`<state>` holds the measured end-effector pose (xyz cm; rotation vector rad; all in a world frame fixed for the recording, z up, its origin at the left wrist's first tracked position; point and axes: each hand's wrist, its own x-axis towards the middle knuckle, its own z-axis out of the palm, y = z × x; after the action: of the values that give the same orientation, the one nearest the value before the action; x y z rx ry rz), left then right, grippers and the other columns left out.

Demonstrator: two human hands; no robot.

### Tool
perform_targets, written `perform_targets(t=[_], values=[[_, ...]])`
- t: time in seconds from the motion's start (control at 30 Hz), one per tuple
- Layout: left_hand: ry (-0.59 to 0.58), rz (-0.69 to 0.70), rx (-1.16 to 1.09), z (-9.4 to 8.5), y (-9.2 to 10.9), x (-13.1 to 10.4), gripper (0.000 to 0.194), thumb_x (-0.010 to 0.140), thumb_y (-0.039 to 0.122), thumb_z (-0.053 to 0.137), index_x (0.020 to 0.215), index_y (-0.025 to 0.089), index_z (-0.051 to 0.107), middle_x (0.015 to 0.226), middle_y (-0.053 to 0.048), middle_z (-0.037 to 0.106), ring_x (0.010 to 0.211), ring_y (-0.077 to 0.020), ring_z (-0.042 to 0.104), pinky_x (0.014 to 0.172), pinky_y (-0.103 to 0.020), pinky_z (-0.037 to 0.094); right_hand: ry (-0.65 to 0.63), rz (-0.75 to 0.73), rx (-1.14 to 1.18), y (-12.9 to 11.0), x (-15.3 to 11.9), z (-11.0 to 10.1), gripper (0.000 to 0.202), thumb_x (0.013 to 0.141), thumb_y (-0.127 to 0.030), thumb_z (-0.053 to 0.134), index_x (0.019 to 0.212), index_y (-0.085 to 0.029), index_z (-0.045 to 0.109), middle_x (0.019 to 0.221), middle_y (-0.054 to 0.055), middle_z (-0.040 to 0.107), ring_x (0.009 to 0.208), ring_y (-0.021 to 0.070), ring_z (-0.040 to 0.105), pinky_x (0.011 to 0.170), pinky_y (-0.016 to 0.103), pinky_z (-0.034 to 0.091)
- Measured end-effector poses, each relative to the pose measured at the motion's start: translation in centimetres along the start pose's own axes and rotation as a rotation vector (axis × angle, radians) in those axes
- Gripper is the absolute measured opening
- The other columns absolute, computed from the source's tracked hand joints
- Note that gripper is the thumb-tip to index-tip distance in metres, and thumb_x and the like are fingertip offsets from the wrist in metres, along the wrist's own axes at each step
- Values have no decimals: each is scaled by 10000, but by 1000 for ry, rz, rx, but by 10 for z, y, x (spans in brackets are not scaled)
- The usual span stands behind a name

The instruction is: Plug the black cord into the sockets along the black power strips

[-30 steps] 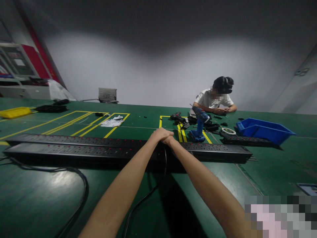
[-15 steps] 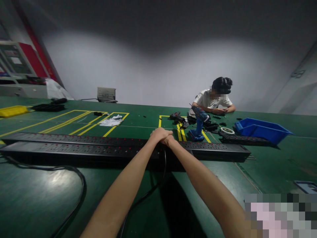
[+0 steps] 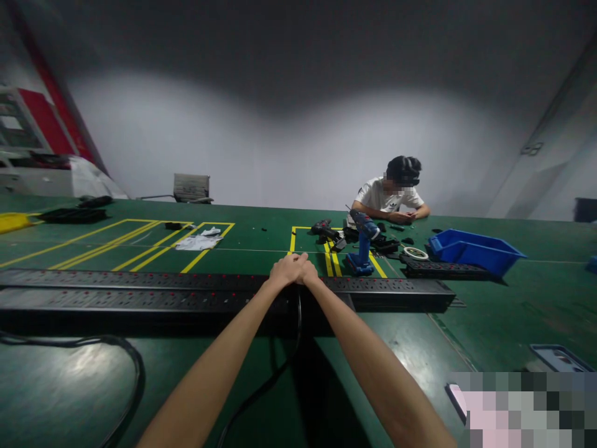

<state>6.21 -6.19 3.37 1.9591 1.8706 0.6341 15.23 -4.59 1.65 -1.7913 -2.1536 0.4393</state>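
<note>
My left hand (image 3: 285, 269) and my right hand (image 3: 306, 272) are clasped together, fingers closed over each other, with no tool or part visible in them. They rest at or just above two long black power strips (image 3: 116, 302) lying side by side across the table, with rows of sockets and small red dots. Whether the hands touch the rear power strip (image 3: 396, 286) I cannot tell. A black cable (image 3: 299, 320) runs down from beneath my hands toward the front edge. Another thick black cable (image 3: 135, 367) curves at the left.
Beyond the strips stand a blue cordless drill (image 3: 361, 246), another power tool (image 3: 324, 230), a tape roll (image 3: 415, 253) and a blue bin (image 3: 476, 249). White papers (image 3: 198, 241) lie left. A co-worker (image 3: 392, 193) leans on the far side. A phone (image 3: 559, 358) is at right.
My hands stay clasped over the strips. The whole view has shifted, so the table and objects sit a little lower and further left in the picture.
</note>
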Motion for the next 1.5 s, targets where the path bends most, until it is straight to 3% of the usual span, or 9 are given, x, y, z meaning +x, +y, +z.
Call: perform_targets(t=[0.17,0.23,0.33,0.4,0.53,1.2,1.5], values=[[140,117,12,-10,-12,-23,463,951,473,256,1192,257,587,1206,-76,633,1075,-234,587,907,-345,427,31,-128,17,13,-17,-15,372,964,-334,292,1068,-189,619,1090,113,662,1016,218,610,835,293,418],[137,171,42,-12,-19,-30,373,951,347,316,1197,251,580,1216,-58,626,1072,-203,582,925,-317,421,141,-143,-105,26,-30,-21,349,953,-295,293,1021,-191,619,1012,111,675,1002,238,602,914,372,358],[101,234,111,-9,-26,-38,358,886,146,364,1107,239,630,1166,-31,647,1064,-174,574,962,-296,399,310,-80,-263,49,-46,-24,320,933,-236,305,1034,-175,603,1039,141,658,1041,258,570,1000,467,223],[101,244,161,-4,-28,-42,355,849,101,377,1026,228,658,1105,-32,666,1047,-180,574,969,-310,393,289,-22,-305,60,-52,-24,317,924,-226,313,1048,-157,597,1041,163,653,1034,265,574,988,468,225],[122,254,202,4,-26,-47,315,853,136,392,1012,226,649,1033,-41,678,991,-195,591,932,-324,411,144,53,-306,69,-52,-21,335,920,-242,298,1033,-148,600,981,167,665,955,284,614,864,427,336],[119,281,189,3,-26,-51,288,897,160,352,1028,211,603,1011,-59,678,959,-195,610,876,-315,425,139,34,-280,68,-52,-23,307,917,-240,311,1017,-161,589,988,157,667,962,290,616,851,418,347],[88,222,188,-1,-22,-54,289,893,152,365,1031,207,613,1024,-59,677,990,-195,604,914,-309,413,112,24,-292,68,-53,-24,323,918,-231,302,1060,-163,584,1004,165,663,967,280,614,859,417,338]])
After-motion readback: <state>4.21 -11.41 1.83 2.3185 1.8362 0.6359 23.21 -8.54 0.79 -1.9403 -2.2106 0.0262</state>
